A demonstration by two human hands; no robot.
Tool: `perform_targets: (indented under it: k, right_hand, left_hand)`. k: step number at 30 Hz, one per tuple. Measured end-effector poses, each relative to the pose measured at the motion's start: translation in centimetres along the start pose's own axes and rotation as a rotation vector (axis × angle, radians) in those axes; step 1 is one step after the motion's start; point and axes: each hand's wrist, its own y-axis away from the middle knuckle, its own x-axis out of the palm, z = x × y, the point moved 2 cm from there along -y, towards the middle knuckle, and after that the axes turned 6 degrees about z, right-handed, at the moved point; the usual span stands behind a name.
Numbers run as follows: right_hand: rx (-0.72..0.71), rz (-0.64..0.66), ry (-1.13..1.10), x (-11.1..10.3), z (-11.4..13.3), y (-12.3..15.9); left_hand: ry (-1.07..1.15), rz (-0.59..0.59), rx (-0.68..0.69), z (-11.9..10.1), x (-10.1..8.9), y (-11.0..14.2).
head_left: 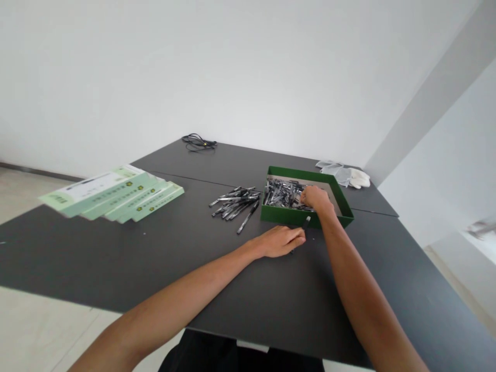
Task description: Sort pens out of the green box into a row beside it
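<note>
My left hand (281, 241) is closed around a pen (307, 222) just in front of the green box (290, 214); one end of the pen sticks up past the fingers. Inside the box lie many loose black-and-clear pens (281, 192). My right hand (315, 198) reaches over the front wall into the box, its fingers bent together among the pens. What those fingers grip, if anything, cannot be made out. Left of the box, a loose heap of pens (234, 202) rests on the dark table (186, 243).
Several flat green-and-white cartons (116, 194) lie fanned out on the table's left side. A coiled black cable (199, 142) sits at the far edge. Behind the box, to the right, are white gloves (358, 177) and some clear plastic (335, 169). A white wall stands behind.
</note>
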Motion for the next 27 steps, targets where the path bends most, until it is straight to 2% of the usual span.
perform_targets:
  k: [8, 11, 14, 17, 20, 25, 27]
  right_hand:
    - [0.007, -0.023, 0.064, 0.0, 2.0, -2.1]
    - [0.002, -0.016, 0.065, 0.0, 1.8, -2.1]
    - [0.019, -0.068, -0.004, -0.3, 0.8, -1.1]
    - [0.029, -0.216, -0.143, -1.2, -1.1, 0.1]
    - [-0.022, -0.39, -0.321, -2.8, -3.3, 1.3]
    - [-0.141, -0.826, -0.57, -7.2, -6.3, 4.2]
    - [-0.236, -0.903, -0.636, -9.2, -6.5, 6.2]
  left_hand:
    - [-0.017, -0.01, 0.016, 0.0, 0.1, 0.1]
    - [-0.04, -0.026, 0.021, 0.1, 0.3, 0.0]
    - [-0.077, -0.061, -0.025, 0.2, 0.4, 0.0]
    - [-0.078, -0.117, -0.08, 0.3, 0.3, 0.1]
    - [-0.042, -0.182, -0.12, 0.4, 0.2, 0.1]
    - [-0.013, -0.235, -0.181, 0.5, 0.0, 0.0]
    - [-0.007, -0.231, -0.205, 0.6, 0.0, -0.1]
